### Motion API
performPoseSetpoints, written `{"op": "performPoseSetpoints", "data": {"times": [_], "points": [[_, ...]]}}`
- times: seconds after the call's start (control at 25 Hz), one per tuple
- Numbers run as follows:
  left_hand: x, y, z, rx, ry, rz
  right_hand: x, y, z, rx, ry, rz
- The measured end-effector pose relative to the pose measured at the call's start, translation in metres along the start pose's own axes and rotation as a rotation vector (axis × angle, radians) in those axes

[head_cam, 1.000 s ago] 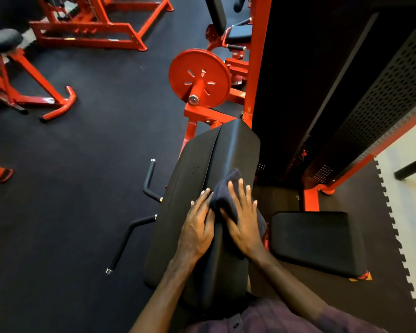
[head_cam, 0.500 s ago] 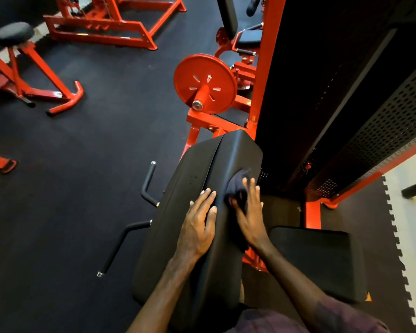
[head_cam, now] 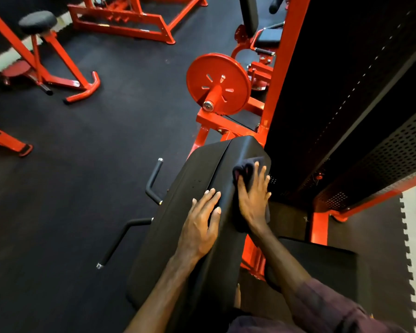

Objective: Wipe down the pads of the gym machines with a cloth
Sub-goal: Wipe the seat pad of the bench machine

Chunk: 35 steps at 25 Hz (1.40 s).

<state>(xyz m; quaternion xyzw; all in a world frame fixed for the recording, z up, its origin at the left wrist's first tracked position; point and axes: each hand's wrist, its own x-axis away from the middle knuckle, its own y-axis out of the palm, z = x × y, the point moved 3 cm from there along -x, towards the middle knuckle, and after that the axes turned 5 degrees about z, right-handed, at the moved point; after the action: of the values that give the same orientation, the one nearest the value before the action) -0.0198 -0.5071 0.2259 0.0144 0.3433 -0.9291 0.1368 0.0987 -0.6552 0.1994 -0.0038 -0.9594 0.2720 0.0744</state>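
Black gym floor point(head_cam: 106, 164) | glossy black pad point(head_cam: 190, 224), left hand point(head_cam: 199, 227) flat | right hand point(head_cam: 253, 198) flat-fingered, pressed dark cloth point(head_cam: 244, 168) farther up pad.

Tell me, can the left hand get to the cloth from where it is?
Probably yes. The left hand rests flat on the pad, right beside the cloth under the right hand, with nothing between.

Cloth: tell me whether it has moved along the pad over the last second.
Yes. The cloth, under the right hand, has slid up the pad toward its far end, closer to the red plate.
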Motion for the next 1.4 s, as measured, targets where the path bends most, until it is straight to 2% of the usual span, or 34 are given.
{"op": "performPoseSetpoints", "data": {"times": [0.04, 0.16, 0.24, 0.36, 0.4, 0.52, 0.56, 0.6, 0.72, 0.76, 0.88, 0.92, 1.0, 1.08, 1.16, 1.28, 1.36, 1.4], "points": [[0.000, 0.000, 0.000, -0.003, 0.001, 0.003, -0.003, 0.003, -0.009, 0.052, -0.044, -0.005], [-0.005, 0.001, 0.001, 0.000, -0.006, 0.009, 0.014, -0.004, 0.009, 0.083, -0.365, -0.064], [-0.009, 0.003, 0.004, 0.001, -0.019, 0.026, 0.004, -0.014, 0.023, 0.023, -0.322, -0.073], [-0.014, 0.004, 0.006, -0.006, -0.026, 0.025, -0.046, -0.006, -0.007, 0.029, -0.047, 0.008], [-0.015, 0.004, 0.005, -0.005, -0.025, 0.028, -0.050, -0.002, -0.016, 0.074, -0.059, 0.008], [-0.017, 0.003, 0.005, -0.003, -0.017, 0.027, -0.035, -0.004, 0.000, 0.112, -0.390, -0.043], [-0.016, 0.003, 0.004, -0.005, -0.015, 0.033, -0.032, -0.011, 0.012, 0.086, -0.421, -0.053], [-0.016, 0.003, 0.004, -0.008, -0.015, 0.041, -0.038, -0.015, 0.014, 0.070, -0.389, -0.036], [-0.016, 0.004, 0.006, -0.009, -0.011, 0.053, -0.075, -0.007, -0.020, 0.048, -0.063, 0.043], [-0.016, 0.004, 0.006, -0.009, -0.010, 0.062, -0.076, -0.003, -0.030, 0.100, -0.068, 0.037], [-0.016, 0.004, 0.005, -0.006, -0.008, 0.072, -0.055, -0.007, -0.016, 0.205, -0.481, -0.055], [-0.015, 0.004, 0.004, -0.011, -0.007, 0.075, -0.052, -0.018, -0.007, 0.210, -0.548, -0.091], [-0.015, 0.004, 0.005, -0.037, -0.007, 0.078, -0.078, -0.029, -0.012, 0.253, -0.536, -0.085], [-0.015, 0.003, 0.007, -0.075, -0.018, 0.082, -0.113, -0.022, -0.046, 0.420, -0.460, -0.104], [-0.012, 0.002, 0.005, -0.116, -0.041, 0.104, -0.118, -0.011, -0.068, 0.683, -0.614, -0.210], [-0.008, 0.001, 0.001, -0.182, -0.092, 0.151, -0.101, -0.021, -0.049, 0.784, -1.005, -0.430], [-0.004, 0.002, 0.002, -0.215, -0.130, 0.158, -0.118, -0.034, -0.049, 0.852, -1.050, -0.404], [-0.002, 0.002, 0.002, -0.224, -0.150, 0.164, -0.128, -0.034, -0.059, 0.900, -0.978, -0.362]]}}
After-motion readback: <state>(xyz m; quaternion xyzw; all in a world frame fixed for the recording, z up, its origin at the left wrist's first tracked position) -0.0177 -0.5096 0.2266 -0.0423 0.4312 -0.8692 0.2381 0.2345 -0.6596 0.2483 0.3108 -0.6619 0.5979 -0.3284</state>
